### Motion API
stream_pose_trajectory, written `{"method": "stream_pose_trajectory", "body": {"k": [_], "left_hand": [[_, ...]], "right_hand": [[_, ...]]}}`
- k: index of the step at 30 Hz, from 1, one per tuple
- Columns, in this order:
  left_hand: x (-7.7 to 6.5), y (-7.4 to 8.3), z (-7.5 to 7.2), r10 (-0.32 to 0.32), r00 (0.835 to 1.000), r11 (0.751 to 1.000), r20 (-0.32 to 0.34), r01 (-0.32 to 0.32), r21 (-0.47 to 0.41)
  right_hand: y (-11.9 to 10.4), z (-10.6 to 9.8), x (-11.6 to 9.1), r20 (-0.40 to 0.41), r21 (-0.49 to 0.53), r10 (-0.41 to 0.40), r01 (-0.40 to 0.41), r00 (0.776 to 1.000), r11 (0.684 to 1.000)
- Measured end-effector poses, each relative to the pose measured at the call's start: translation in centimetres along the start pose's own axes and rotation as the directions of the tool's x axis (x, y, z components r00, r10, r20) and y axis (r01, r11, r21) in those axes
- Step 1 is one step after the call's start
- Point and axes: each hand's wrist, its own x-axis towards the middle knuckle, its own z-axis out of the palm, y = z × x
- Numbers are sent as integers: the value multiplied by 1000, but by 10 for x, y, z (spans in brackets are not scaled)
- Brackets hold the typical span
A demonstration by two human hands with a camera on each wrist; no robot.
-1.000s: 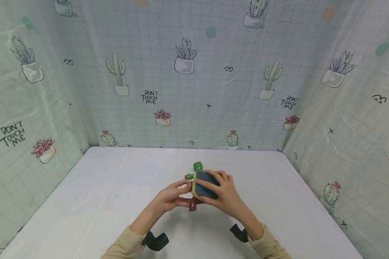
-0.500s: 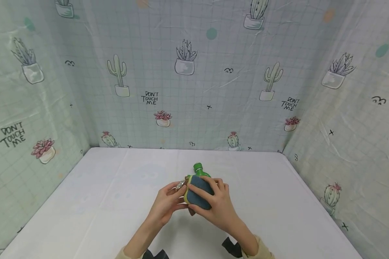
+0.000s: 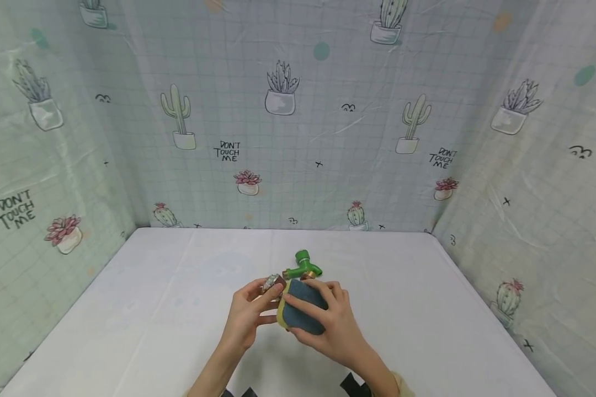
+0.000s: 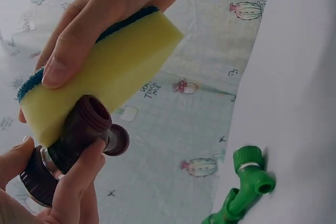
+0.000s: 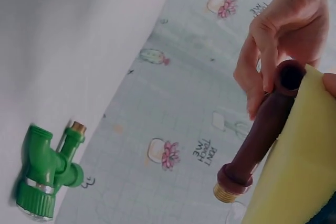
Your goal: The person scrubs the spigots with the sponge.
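Raised above the table, a dark red plastic tap (image 4: pixel 79 135) is gripped by my left hand (image 3: pixel 243 314) around its ribbed knob end. Its brass threaded end (image 5: pixel 226 192) sticks out past the sponge in the right wrist view. My right hand (image 3: pixel 340 325) holds a yellow sponge (image 4: pixel 113 64) by its blue scouring side, fingers spread over it. The yellow face lies against the tap's body. From the head camera, the sponge covers most of the tap, leaving the knob and brass end showing.
A green tap (image 3: pixel 302 267) lies on the white table (image 3: pixel 179 309), just beyond both hands. Cloth walls (image 3: pixel 298 143) printed with potted cacti rise behind and at both sides.
Both hands have drawn nearer to the body, with the sponge and dark red tap. The dark red tap has turned, its brass end now pointing away. More of the green tap shows.
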Motion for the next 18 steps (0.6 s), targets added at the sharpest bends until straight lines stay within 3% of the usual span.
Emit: {"method": "stream_pose_trajectory", "body": {"k": [6, 10, 14, 18], "left_hand": [[0, -1, -1, -9, 999, 1000, 46, 10, -17], [-2, 0, 0, -18, 997, 1000, 74, 19, -17], [-4, 0, 1, -9, 995, 1000, 103, 9, 1], [-4, 0, 1, -8, 994, 1000, 109, 7, 4]], "right_hand": [[13, 3, 1, -55, -28, 32, -34, 998, 999], [29, 3, 2, -92, -76, 95, -102, 991, 992], [40, 2, 1, -98, -11, 171, -173, 980, 985], [35, 4, -1, -65, 65, 176, -172, 982, 983]]}}
